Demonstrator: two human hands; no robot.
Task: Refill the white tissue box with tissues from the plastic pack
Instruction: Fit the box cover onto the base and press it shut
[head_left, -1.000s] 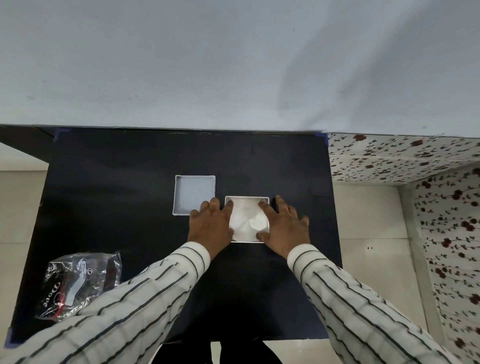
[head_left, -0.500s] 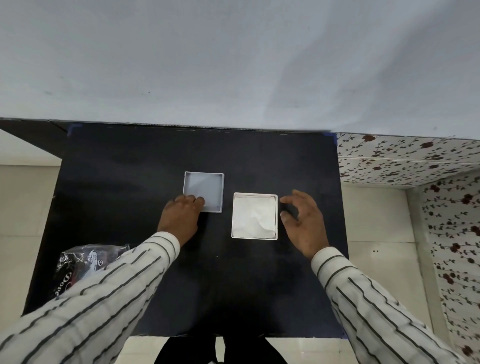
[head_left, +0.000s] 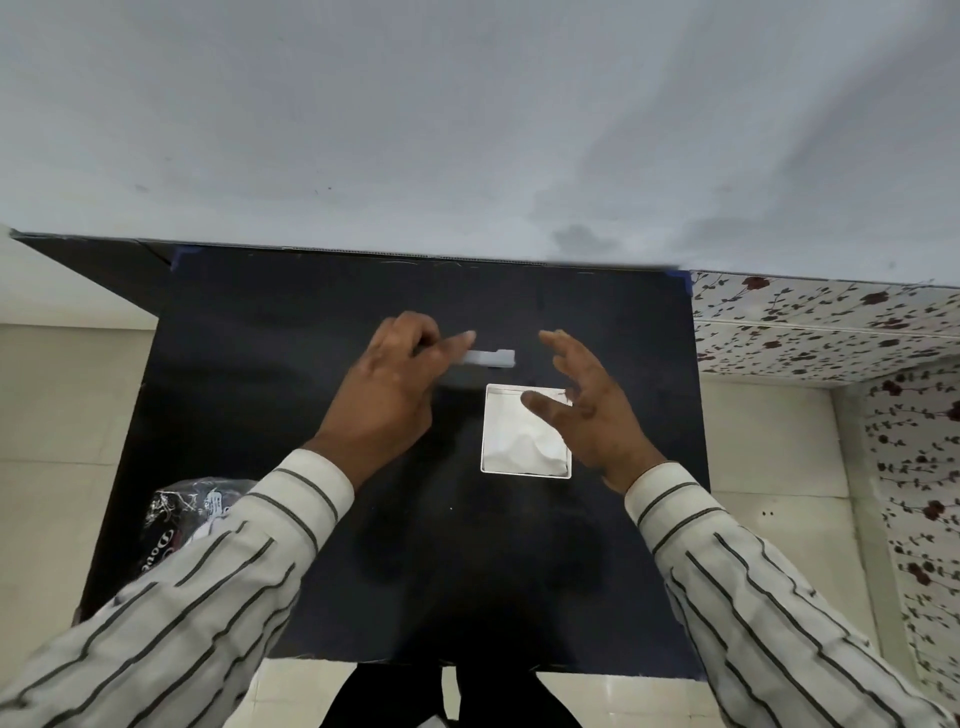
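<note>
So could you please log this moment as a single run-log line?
left hand: holds lid raised | right hand: open, over tissue box | box: filled | plastic pack: table's left

Black table (head_left: 311, 322), striped sleeves (head_left: 769, 603)

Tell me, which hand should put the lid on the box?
Probably the left hand: it already holds the lid lifted beside the filled box. The right hand is open and empty above it.

The plastic pack (head_left: 179, 525) bears white script lettering reading "Dove"; nothing else legible.
</note>
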